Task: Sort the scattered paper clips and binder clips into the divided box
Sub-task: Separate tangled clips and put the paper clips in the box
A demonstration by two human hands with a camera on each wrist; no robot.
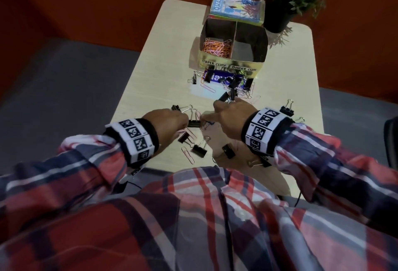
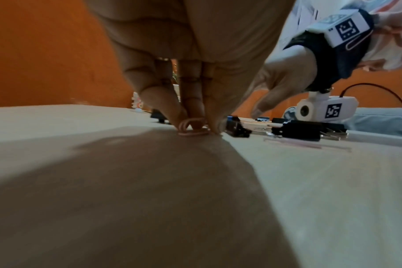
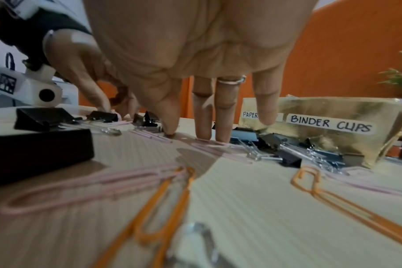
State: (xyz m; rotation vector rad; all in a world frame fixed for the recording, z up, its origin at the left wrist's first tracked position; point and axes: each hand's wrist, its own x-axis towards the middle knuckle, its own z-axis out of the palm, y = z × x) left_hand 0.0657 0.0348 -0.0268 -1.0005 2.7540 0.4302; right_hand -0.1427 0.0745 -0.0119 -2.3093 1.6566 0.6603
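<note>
We have the divided box (image 1: pixel 231 64) at upper centre, its paper-clip half well filled, the binder half apparently bare. Our left hand (image 2: pixel 184 76) pinches a pink paper clip (image 2: pixel 192 129) off the table (image 1: pixel 150 72); our right hand (image 3: pixel 195 54) presses straight fingers down, holding nothing. Many binder clips (image 1: pixel 199 149) lie scattered mid-frame.

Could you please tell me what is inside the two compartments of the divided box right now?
In the divided box, the left compartment holds a heap of orange and pink paper clips. The right compartment shows only bare floor, though its near wall hides the front strip.
</note>
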